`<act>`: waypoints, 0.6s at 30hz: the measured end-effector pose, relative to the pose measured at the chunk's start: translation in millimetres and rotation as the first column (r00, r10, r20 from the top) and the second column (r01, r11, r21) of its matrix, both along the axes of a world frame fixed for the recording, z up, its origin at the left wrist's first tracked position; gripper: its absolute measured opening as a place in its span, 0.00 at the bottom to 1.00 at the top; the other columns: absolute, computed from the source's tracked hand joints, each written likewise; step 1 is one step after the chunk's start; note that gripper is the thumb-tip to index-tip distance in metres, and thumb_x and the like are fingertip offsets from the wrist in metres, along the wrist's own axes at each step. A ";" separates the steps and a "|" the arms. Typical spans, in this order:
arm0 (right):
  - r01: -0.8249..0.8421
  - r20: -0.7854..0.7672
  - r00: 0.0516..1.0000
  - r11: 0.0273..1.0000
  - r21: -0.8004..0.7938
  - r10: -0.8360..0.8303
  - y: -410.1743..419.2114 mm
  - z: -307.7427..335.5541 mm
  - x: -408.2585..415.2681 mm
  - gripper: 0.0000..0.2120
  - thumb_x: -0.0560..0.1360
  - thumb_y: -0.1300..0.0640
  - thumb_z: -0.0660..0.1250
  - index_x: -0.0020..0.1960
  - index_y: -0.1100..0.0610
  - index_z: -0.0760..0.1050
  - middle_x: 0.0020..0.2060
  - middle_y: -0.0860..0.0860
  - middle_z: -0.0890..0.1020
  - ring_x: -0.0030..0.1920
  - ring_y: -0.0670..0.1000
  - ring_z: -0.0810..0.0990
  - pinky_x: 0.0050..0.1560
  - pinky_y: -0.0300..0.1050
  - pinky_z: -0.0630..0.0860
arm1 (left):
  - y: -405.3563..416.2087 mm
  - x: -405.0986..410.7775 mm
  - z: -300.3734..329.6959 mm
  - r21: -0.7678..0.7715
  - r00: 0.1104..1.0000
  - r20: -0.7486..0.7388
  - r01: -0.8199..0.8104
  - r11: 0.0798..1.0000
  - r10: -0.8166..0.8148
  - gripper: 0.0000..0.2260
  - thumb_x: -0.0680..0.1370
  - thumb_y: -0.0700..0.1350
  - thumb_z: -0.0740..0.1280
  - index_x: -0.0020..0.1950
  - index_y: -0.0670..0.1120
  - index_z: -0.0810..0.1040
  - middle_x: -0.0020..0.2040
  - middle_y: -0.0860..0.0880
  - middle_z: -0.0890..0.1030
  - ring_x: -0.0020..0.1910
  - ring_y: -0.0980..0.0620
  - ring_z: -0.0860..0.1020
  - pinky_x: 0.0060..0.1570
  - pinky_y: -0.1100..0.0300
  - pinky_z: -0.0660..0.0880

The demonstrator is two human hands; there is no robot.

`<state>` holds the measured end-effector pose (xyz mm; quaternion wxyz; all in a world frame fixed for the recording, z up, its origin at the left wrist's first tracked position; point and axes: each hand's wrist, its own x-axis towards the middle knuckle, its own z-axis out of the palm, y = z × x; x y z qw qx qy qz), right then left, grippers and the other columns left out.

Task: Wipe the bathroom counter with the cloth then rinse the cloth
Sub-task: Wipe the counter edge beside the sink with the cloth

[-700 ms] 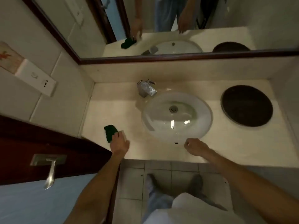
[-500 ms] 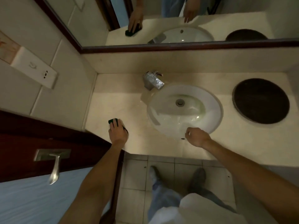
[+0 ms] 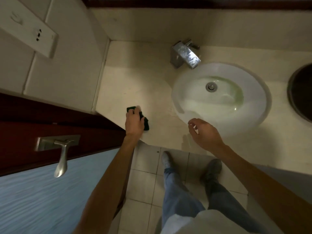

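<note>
Green cloth (image 3: 145,122) — diagonal, under left hand (image 3: 134,122)

cloth (image 3: 145,122) — mostly under left hand (image 3: 134,122) | dark round lid (image 3: 300,93) (right) — cut by edge

Cloth (image 3: 145,121) dark green; counter (image 3: 135,85) cream; sink (image 3: 253,78) white.

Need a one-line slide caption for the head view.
Left hand presses green cloth on counter left of sink; right hand hovers empty.
</note>
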<state>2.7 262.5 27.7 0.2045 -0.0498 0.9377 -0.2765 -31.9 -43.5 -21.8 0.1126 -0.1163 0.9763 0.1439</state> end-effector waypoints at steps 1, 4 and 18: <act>-0.006 -0.021 1.000 1.000 -0.024 0.005 -5.5 -1.4 1.2 0.12 0.83 0.49 0.60 0.62 0.52 0.77 0.55 0.49 0.84 0.50 0.51 0.83 0.48 0.44 0.80 | -0.3 7.4 -3.6 0.041 0.999 -0.020 0.045 0.998 -0.044 0.19 0.80 0.42 0.68 0.70 0.42 0.71 0.63 0.39 0.74 0.61 0.41 0.72 0.58 0.47 0.77; -0.047 -0.094 0.995 0.996 -0.072 0.040 -20.3 -2.4 9.0 0.12 0.83 0.50 0.61 0.62 0.52 0.78 0.55 0.49 0.84 0.51 0.50 0.83 0.48 0.42 0.78 | 4.8 45.9 -17.0 0.131 0.953 -0.103 0.297 0.946 -0.285 0.23 0.79 0.42 0.70 0.73 0.41 0.71 0.64 0.39 0.75 0.62 0.41 0.75 0.61 0.47 0.78; -0.072 -0.111 0.992 0.991 -0.109 0.059 -41.1 -20.9 23.1 0.11 0.82 0.51 0.64 0.63 0.50 0.78 0.55 0.47 0.83 0.51 0.48 0.83 0.51 0.43 0.81 | -70.1 -33.6 -43.1 -0.170 0.766 -0.333 0.524 0.834 -0.550 0.21 0.83 0.51 0.64 0.72 0.41 0.74 0.68 0.41 0.78 0.60 0.42 0.80 0.60 0.48 0.76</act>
